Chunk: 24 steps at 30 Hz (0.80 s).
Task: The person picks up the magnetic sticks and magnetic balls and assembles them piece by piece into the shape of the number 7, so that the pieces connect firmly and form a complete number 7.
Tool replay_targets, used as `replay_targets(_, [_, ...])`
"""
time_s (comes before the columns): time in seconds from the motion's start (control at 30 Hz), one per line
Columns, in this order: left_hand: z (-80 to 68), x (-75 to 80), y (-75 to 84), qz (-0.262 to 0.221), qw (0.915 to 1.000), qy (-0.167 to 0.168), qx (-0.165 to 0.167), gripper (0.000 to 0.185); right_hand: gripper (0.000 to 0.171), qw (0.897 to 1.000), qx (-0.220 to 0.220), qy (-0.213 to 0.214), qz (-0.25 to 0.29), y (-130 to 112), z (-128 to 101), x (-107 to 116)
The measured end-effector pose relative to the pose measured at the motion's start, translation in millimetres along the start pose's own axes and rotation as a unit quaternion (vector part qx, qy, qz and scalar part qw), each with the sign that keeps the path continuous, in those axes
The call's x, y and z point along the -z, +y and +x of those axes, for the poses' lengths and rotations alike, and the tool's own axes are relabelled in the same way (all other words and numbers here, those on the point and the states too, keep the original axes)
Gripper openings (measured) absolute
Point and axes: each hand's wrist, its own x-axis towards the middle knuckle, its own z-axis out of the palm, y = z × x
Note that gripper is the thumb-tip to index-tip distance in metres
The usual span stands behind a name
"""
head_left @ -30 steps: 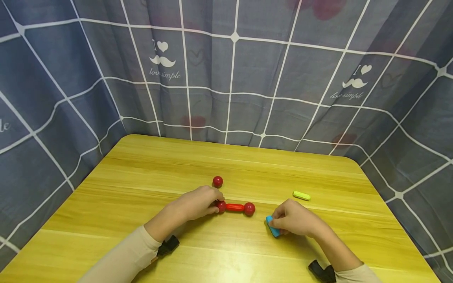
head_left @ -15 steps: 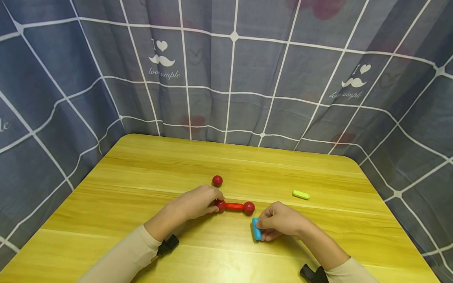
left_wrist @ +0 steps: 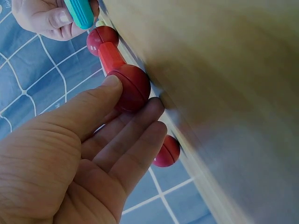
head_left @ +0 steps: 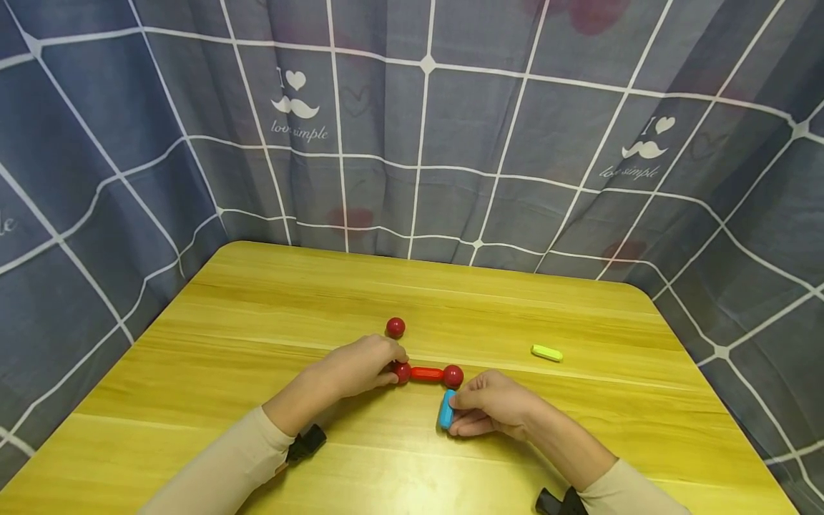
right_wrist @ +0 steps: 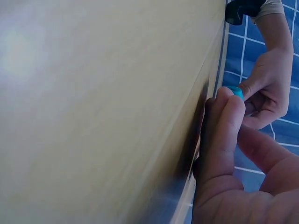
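My left hand (head_left: 360,368) pinches a dark red ball (left_wrist: 133,88) between thumb and fingers. A red ribbed rod (head_left: 426,374) runs from that ball to a second red ball (head_left: 453,376), forming a small dumbbell on the table. Just in front of this second ball, my right hand (head_left: 492,406) holds a short blue rod (head_left: 446,410) between thumb and fingers, its length pointing toward and away from me. In the right wrist view, only the end of the blue rod (right_wrist: 237,91) shows past the fingers.
Behind my left hand lies a loose red ball (head_left: 395,327). A yellow-green rod (head_left: 546,352) rests farther right on the wooden table (head_left: 290,286). A grey-blue checked curtain (head_left: 386,129) hangs around the table's back and sides.
My right hand has carried the blue rod leftward, from right of the dumbbell to just in front of its right ball, turning it slightly. My left hand stays on the left ball.
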Motion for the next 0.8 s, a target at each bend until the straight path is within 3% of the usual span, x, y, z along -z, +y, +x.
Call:
replay_targets(0.53, [1.5,-1.1,0.1,0.008,0.9999,-0.007,0.011,0.011,0.030,0.999,0.008,0.038,0.025,1.8,3.7,3.3])
replay_targets(0.8, [1.1,0.3,1.0,0.013,0.9998,-0.007,0.013,0.013,0.031,0.999,0.012,0.049,-0.003,1.1,-1.2,5.8])
